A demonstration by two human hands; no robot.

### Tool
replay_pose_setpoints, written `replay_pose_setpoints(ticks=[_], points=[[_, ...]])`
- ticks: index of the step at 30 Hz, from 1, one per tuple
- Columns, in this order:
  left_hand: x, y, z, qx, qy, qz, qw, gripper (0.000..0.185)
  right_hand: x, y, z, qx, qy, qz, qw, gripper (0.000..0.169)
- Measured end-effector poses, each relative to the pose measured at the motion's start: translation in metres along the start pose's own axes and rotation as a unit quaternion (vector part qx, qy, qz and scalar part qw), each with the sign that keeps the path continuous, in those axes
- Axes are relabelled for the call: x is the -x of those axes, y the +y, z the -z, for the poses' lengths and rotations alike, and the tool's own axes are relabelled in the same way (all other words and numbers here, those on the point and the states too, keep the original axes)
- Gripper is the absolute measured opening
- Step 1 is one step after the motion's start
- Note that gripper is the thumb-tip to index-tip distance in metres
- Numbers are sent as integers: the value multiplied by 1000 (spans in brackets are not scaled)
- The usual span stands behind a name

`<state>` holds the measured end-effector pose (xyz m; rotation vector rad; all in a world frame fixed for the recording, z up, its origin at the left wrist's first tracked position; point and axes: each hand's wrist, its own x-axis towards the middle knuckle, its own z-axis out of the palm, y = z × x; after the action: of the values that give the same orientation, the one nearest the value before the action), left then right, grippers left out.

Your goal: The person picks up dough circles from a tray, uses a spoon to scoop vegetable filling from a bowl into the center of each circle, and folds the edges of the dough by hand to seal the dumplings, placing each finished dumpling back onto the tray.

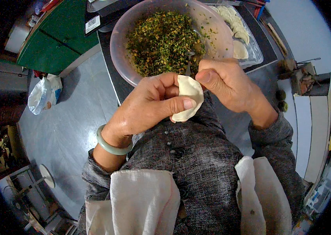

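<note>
My left hand (150, 102) holds a half-moon dumpling (189, 94) of pale dough, its thumb pressed across the front. The dumpling's curved, joined edge faces right. Close by that edge is my right hand (227, 83), fingers curled and thumb against the forefinger; its fingertips are partly hidden, so I cannot tell whether they pinch the dough. Beyond both hands stands a large pinkish plastic bowl (118, 57) with chopped green and orange-brown filling (162, 42). A metal utensil (188, 66) sticks into the filling; its lower end is hidden behind the dumpling.
A clear tray (255, 57) with several folded dumplings (237, 26) sits right of the bowl on the dark table (106, 58). Green cabinets (62, 35) and a white plastic bag (43, 94) are at left. An open-topped box (312, 79) stands at right.
</note>
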<state>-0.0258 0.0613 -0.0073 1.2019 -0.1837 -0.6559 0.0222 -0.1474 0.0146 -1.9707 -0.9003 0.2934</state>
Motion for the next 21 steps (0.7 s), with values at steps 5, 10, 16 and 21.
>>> replay_pose_setpoints(ticks=[5,10,16,21], points=[[-2,-4,3,4,17,-24,1000,31,3,6,-10,1,22,36,999,27],[-3,-7,0,0,20,-65,998,28,-1,6,-12,6,21,74,997,25],[0,1,3,-18,30,-48,998,29,1,3,-7,-62,11,-19,998,24],[-2,-2,4,0,18,-72,997,27,6,8,-6,-94,-43,-47,994,24]])
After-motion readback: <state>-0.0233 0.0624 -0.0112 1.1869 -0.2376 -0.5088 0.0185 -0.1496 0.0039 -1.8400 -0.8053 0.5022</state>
